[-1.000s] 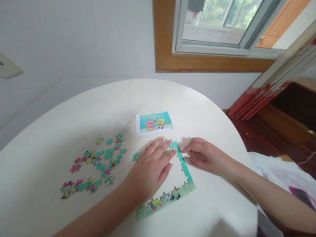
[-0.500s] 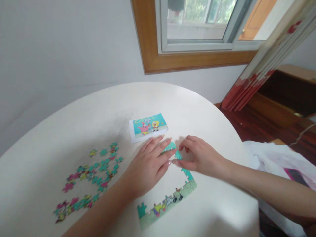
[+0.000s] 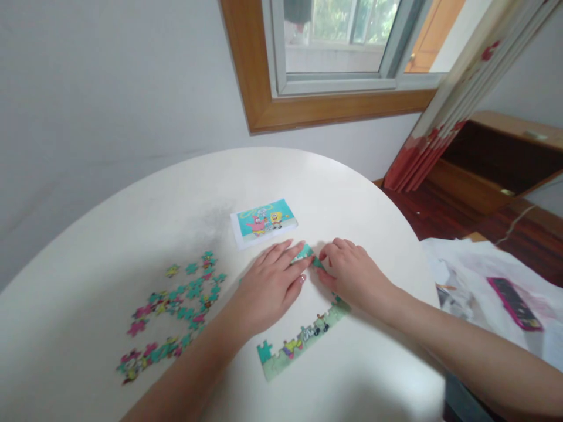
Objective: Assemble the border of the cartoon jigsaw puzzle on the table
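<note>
Joined puzzle pieces form a partial border [image 3: 303,343] on the white table; its right side runs up under my right hand. My left hand [image 3: 270,287] lies flat with fingers spread over the border's upper part, fingertips on the teal pieces [image 3: 305,251]. Curled at the upper right corner, my right hand [image 3: 352,272] has thumb and fingers bent toward the teal edge; whatever may be between them is hidden. Loose puzzle pieces [image 3: 189,299] are scattered to the left of my left hand. Beyond my hands lies a reference picture card [image 3: 266,221] with cartoon figures.
The round white table [image 3: 352,193] stands against a wall below a wood-framed window [image 3: 334,108]. At the right are a red and white curtain [image 3: 422,155], white plastic or cloth, and a phone in a pink case [image 3: 515,303].
The camera view has shifted slightly. My right hand has moved closer over the border's right side, covering more of it, while my left hand stays spread on the pieces.
</note>
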Tool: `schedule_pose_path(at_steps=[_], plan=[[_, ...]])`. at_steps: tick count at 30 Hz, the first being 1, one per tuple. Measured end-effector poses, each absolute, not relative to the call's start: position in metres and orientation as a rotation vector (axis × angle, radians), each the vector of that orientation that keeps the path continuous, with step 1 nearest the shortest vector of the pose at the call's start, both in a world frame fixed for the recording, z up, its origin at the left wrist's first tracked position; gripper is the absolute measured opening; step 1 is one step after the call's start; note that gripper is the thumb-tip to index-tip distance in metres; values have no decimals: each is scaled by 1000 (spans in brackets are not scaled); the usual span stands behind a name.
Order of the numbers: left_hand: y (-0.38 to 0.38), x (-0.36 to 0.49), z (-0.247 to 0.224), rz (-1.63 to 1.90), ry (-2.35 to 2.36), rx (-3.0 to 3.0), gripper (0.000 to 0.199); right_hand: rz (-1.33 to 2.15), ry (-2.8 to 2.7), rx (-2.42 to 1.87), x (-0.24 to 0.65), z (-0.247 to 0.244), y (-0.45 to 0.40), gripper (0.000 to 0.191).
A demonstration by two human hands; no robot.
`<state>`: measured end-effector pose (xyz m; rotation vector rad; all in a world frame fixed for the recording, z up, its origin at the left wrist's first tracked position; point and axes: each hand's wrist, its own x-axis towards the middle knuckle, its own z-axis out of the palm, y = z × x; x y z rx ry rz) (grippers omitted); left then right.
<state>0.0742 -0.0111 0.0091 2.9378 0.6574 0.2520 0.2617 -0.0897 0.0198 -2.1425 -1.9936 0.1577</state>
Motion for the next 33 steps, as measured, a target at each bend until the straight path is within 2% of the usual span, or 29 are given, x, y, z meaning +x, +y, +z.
schedule_pose_path(at_steps=[15,33], plan=[[-12,77,7,241,689,2928,44,424,-1784,-2157,259,22,-87,19],[-9,75,6,232,660,2902,46,466,-1764,-2142,260,23,-87,15]])
